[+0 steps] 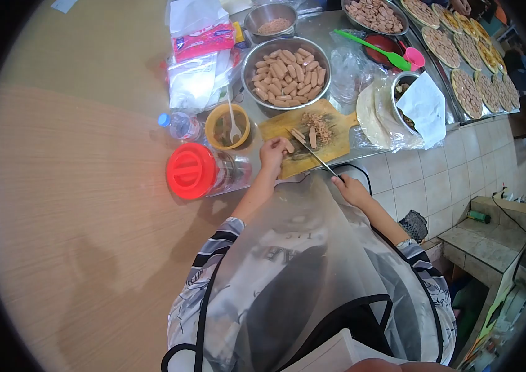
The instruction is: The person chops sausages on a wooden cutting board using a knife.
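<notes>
Nearest you, below the translucent apron's (300,217) upper edge, hangs its loose front; just beyond, your right hand (353,188) is clenched around the handle of a knife (320,160), whose blade slants forward and to your left over the cutting board (335,147). Your left hand (271,156), at the board's near left edge, pinches a sausage piece (288,146) between thumb and fingertips. Note the governing relation: this piece lies on the left side of the blade, at the very tips of your left fingers, its long axis slanting forward-left and seemingly close to parallel with the steel; your left hand is therefore the nearer, the right reaching it only through the knife. Across the blade, near its tip, lie cut strips (299,135) and a longer segment (312,137), and farther up the board a heap of chopped bits (317,119). To the left of the board stand a red-lidded jar (191,171) and a yellow bowl (209,126) with a pale spoon (234,129). Beyond the board, a steel bowl (246,73) holds whole sausages (289,74); farthest off, to the right, topped dough rounds (466,93) lie in rows.
</notes>
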Motion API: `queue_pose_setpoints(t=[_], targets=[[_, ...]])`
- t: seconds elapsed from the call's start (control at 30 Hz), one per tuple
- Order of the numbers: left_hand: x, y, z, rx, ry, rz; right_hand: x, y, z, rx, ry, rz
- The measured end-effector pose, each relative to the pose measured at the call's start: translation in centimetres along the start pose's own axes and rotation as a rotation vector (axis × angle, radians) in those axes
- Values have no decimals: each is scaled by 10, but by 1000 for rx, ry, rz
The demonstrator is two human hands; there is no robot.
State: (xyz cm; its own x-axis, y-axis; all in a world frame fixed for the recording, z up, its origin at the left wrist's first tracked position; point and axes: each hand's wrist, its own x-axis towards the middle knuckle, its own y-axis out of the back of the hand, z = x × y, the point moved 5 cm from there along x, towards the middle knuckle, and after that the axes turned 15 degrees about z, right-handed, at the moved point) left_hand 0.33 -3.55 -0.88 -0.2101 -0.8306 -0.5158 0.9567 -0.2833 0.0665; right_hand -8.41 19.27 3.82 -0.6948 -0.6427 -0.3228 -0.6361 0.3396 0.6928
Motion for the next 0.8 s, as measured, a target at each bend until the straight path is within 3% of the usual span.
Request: queue_pose_setpoints(t=[0.1,0.17,0.3,0.47,0.8], targets=[[2,-11,-15,36,-96,-57,-3,5,-3,-26,-3,13],[4,-9,-11,336,-452,108,-8,7,-9,-94,40,27],[-7,-4,-1,419,-427,185,-22,11,-18,-142,75,17],[-10,-5,-2,184,-149,153,-26,8,-15,-282,84,49],[-9,-6,-1,195,-121,108,-2,-12,-17,-217,105,42]])
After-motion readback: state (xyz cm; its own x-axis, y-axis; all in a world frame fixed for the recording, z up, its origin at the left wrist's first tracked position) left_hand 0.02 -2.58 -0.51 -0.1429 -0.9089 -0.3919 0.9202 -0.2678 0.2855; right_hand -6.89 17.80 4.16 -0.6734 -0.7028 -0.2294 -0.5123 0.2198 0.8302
